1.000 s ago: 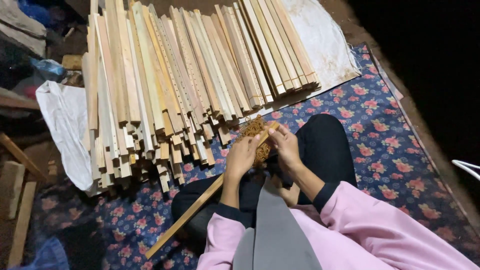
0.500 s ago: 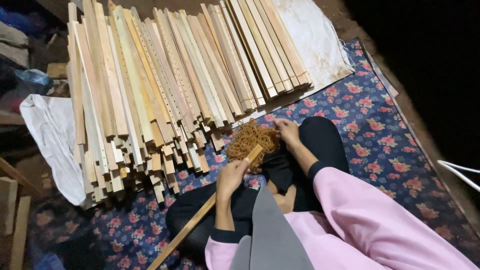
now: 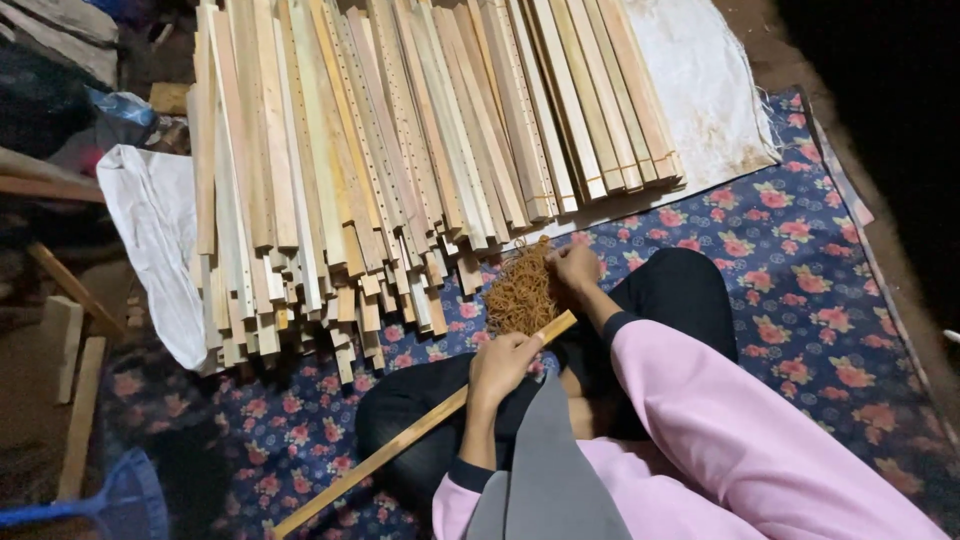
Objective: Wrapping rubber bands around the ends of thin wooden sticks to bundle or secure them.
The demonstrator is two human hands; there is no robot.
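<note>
Across the upper left and middle of the frame lies a big stack of wooden slats [image 3: 400, 170], unmoved, while the left hand [image 3: 500, 365] has slid down from the rubber bands and now grips a long wooden stick [image 3: 420, 430] slanting to the lower left. Right of it, the right hand [image 3: 578, 268] pinches closed into the tangled orange-brown pile of rubber bands [image 3: 522, 292], at frame centre on the flowered mat [image 3: 800, 290].

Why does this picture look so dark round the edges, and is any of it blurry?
Head view: light falls only on the middle, so the stacked pale wooden slats and white cloth look bright, while the right edge goes black. The left hand, holding a long wooden stick, and the right hand at the tangled brown fibre bundle look fairly sharp; the dim corners look grainy.
</note>
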